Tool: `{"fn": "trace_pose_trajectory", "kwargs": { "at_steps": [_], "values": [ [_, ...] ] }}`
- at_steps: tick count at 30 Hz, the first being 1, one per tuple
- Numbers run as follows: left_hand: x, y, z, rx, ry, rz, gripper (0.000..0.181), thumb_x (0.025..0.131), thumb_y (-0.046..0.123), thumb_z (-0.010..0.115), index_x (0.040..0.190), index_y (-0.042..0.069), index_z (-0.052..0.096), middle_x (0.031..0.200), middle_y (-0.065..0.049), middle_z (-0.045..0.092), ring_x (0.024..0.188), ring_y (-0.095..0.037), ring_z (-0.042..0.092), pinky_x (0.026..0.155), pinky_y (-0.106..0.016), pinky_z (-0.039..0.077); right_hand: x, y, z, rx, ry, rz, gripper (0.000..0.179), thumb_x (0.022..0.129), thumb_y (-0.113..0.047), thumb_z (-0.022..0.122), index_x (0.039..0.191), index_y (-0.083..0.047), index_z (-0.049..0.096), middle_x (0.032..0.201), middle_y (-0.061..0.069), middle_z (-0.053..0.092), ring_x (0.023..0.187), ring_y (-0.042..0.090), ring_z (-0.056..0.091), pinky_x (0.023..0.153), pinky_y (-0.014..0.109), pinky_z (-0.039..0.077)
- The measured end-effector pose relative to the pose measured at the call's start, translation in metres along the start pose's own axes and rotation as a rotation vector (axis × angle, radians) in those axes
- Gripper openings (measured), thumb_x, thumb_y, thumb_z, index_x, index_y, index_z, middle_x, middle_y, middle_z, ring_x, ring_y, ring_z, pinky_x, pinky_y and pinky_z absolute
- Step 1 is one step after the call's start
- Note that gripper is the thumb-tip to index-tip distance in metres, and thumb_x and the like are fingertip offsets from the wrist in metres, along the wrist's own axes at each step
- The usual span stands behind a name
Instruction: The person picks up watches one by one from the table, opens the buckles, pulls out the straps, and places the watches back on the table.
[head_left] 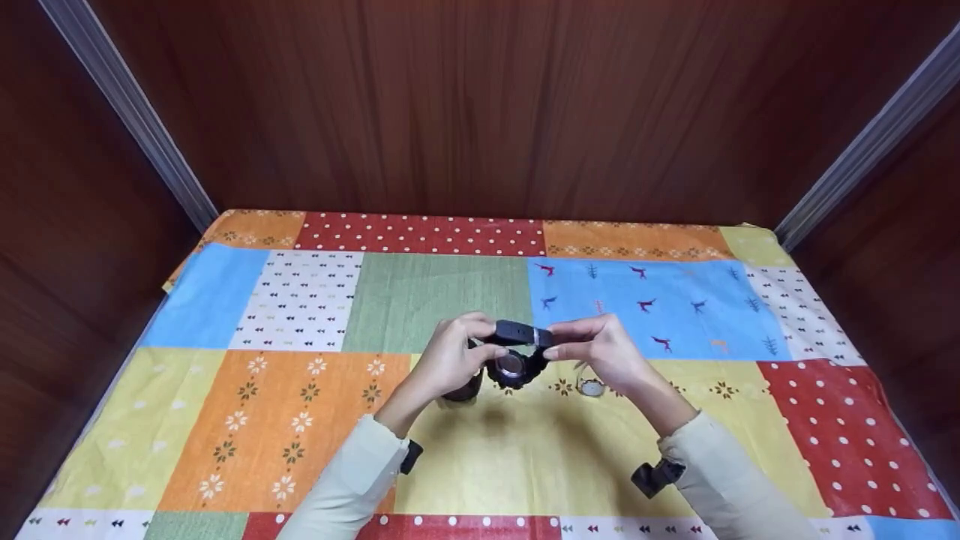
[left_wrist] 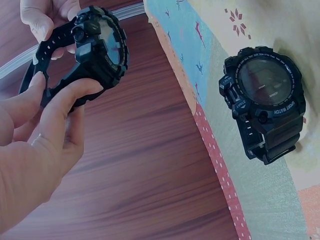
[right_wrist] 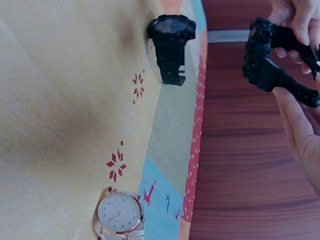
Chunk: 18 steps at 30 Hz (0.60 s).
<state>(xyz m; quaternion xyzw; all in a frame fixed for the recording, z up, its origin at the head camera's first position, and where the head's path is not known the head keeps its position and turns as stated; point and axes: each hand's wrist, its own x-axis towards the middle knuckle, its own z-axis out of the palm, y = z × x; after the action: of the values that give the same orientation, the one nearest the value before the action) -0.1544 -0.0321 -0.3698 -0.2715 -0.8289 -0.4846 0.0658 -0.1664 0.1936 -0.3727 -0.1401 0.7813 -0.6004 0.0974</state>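
Both hands hold a black sport watch (head_left: pixel 511 365) up over the table, its round face toward the person. My left hand (head_left: pixel 450 352) pinches the strap at the left side, thumb beside the case. From the right, my right hand (head_left: pixel 604 352) pinches the strap (head_left: pixel 521 332) near its buckle end. In the left wrist view, the held watch (left_wrist: pixel 107 47) shows its strap looped between both hands' fingers. A second black sport watch (left_wrist: pixel 265 82) stands on the cloth below the left hand, partly hidden by it in the head view.
A watch with a white dial and rose-gold case (right_wrist: pixel 119 213) lies on the cloth below the right hand. The table has a patchwork-patterned cloth (head_left: pixel 480 465). Dark wood panels (head_left: pixel 480 105) with metal corner strips rise behind it and at both sides.
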Motion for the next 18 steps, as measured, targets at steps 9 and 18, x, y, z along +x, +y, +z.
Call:
{"fn": "trace_pose_trajectory", "kwargs": {
  "at_steps": [9,18],
  "values": [
    [-0.0010,-0.0020,-0.0010,-0.012,-0.007,0.001,0.013,0.077,0.004,0.070,0.089,0.000,0.071,0.093,-0.011,0.065,0.086,-0.025,0.060,0.081,-0.036,0.046,-0.0006,0.0012,-0.0009,0.040,-0.009,0.002,0.033,0.072,-0.003,0.074,0.101,0.010,0.065,0.090,0.016,0.068,0.075,0.015,0.063,0.064,0.027,0.048],
    [-0.0027,-0.0007,-0.0043,-0.060,-0.017,-0.046,0.021,0.078,0.003,0.069,0.098,-0.002,0.069,0.097,-0.013,0.065,0.089,-0.025,0.060,0.083,-0.036,0.046,-0.0003,0.0018,-0.0020,0.039,-0.015,-0.013,0.033,0.072,-0.004,0.074,0.100,0.010,0.065,0.089,0.016,0.068,0.074,0.016,0.063,0.060,0.025,0.047]
  ]
}}
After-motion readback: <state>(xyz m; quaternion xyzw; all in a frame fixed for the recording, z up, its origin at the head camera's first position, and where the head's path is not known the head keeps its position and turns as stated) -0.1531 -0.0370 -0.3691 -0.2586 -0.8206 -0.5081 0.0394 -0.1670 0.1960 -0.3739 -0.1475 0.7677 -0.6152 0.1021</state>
